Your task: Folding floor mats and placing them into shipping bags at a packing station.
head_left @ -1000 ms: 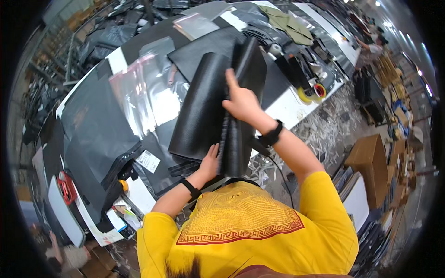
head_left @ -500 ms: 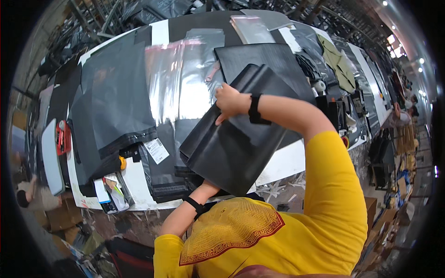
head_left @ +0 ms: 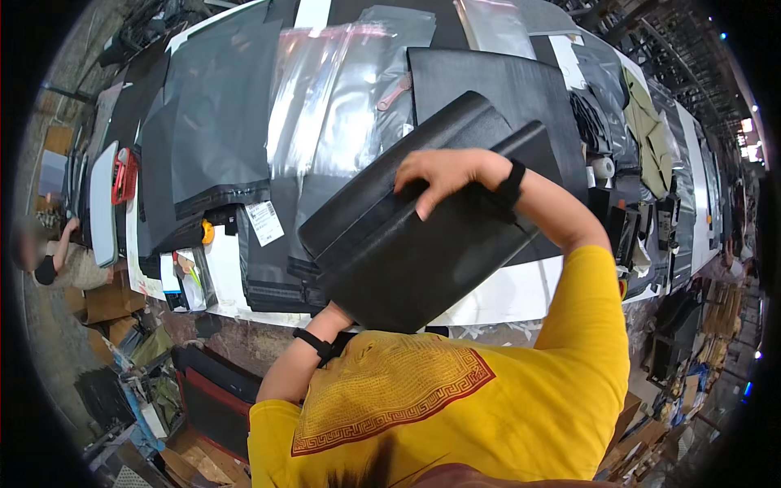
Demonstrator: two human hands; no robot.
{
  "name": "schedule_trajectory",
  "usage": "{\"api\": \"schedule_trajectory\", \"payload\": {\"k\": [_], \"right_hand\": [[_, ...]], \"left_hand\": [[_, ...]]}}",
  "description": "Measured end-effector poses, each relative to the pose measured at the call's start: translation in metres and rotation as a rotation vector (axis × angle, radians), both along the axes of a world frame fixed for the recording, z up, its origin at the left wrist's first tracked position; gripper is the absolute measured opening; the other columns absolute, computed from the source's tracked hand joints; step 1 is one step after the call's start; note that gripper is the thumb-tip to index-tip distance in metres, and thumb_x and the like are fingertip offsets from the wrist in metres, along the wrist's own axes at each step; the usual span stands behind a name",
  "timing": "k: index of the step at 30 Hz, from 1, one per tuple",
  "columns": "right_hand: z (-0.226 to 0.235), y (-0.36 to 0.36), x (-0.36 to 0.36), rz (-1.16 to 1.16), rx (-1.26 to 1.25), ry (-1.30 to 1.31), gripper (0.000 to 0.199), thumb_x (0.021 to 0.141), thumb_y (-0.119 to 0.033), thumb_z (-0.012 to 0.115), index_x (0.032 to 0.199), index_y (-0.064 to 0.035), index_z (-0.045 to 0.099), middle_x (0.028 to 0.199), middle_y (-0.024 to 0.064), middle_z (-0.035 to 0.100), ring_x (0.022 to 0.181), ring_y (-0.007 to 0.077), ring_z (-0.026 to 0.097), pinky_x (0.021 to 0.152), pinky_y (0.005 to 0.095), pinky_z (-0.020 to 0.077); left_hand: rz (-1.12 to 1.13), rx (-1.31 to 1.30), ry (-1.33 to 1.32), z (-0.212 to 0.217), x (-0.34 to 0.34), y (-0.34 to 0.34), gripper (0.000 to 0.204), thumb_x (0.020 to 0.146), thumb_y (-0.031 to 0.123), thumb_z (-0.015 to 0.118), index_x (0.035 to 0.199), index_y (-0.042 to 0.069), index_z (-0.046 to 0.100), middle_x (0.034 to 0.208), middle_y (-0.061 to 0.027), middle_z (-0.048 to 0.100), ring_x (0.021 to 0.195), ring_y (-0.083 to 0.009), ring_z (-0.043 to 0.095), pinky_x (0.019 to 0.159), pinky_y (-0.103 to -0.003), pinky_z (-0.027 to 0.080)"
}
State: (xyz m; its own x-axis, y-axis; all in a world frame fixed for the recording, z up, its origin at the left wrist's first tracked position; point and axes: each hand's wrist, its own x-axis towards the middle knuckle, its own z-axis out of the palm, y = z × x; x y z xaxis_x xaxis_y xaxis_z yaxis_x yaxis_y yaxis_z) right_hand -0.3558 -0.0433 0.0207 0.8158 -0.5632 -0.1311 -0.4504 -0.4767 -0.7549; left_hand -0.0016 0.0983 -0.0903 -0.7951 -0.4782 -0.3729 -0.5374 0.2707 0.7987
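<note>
One folded black sheet (head_left: 423, 268). Right hand (head_left: 443, 172), curled earlier, now spread across its top, seemingly steadying it; left hand (head_left: 333, 315) at near edge, grip hidden, can't tell.

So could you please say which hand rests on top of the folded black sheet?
The right hand, in full view on the folded black sheet; the left hand is at its lower edge, partly hidden.

Black sheet (head_left: 415, 272), faint sheen; loosely folded over itself, long folds slanting up to the right, frame centre.
</note>
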Motion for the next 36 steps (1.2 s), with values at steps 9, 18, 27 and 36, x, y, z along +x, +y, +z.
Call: {"api": "schedule_trajectory", "payload": {"k": [9, 18, 27, 36], "right_hand": [[0.001, 0.052, 0.008, -0.171, -0.284, 0.248, 0.064, 0.055, -0.034, 0.086, 0.109, -0.0075, 0.064, 0.115, 0.0132, 0.052, 0.108, 0.0322, 0.051, 0.087, 0.0422, 0.0457], [0.005, 0.040, 0.026, -0.210, -0.213, 0.640, 0.063, 0.056, -0.045, 0.084, 0.101, -0.0063, 0.064, 0.100, 0.0101, 0.057, 0.105, 0.0307, 0.053, 0.086, 0.0410, 0.0422], [-0.027, -0.035, 0.060, -0.208, -0.440, 0.335, 0.067, 0.053, -0.052, 0.083, 0.097, -0.0053, 0.063, 0.106, 0.0083, 0.052, 0.105, 0.0285, 0.051, 0.090, 0.0424, 0.0379], [-0.021, -0.051, 0.042, -0.203, -0.138, 0.554, 0.084, 0.058, -0.073, 0.072, 0.096, 0.0020, 0.064, 0.090, 0.0215, 0.066, 0.091, 0.0406, 0.063, 0.079, 0.0444, 0.0497]], "left_hand": [[0.080, -0.149, 0.065, 0.017, -0.009, 0.008, 0.039, 0.096, 0.021, 0.046, 0.131, 0.004, 0.052, 0.134, -0.0175, 0.052, 0.125, -0.0305, 0.048, 0.104, -0.036, 0.039], [0.017, -0.079, 0.052, 0.018, -0.008, 0.001, 0.038, 0.097, 0.022, 0.048, 0.128, 0.003, 0.053, 0.133, -0.0164, 0.054, 0.122, -0.0293, 0.051, 0.101, -0.036, 0.040], [-0.124, -0.196, 0.105, -0.020, 0.008, 0.001, 0.047, 0.098, 0.028, 0.048, 0.141, 0.010, 0.043, 0.147, -0.0110, 0.040, 0.132, -0.0256, 0.039, 0.108, -0.035, 0.032], [0.004, -0.005, 0.075, 0.032, 0.000, -0.024, 0.041, 0.095, 0.026, 0.054, 0.131, 0.007, 0.055, 0.135, -0.0145, 0.053, 0.124, -0.0271, 0.048, 0.104, -0.036, 0.037]]}}
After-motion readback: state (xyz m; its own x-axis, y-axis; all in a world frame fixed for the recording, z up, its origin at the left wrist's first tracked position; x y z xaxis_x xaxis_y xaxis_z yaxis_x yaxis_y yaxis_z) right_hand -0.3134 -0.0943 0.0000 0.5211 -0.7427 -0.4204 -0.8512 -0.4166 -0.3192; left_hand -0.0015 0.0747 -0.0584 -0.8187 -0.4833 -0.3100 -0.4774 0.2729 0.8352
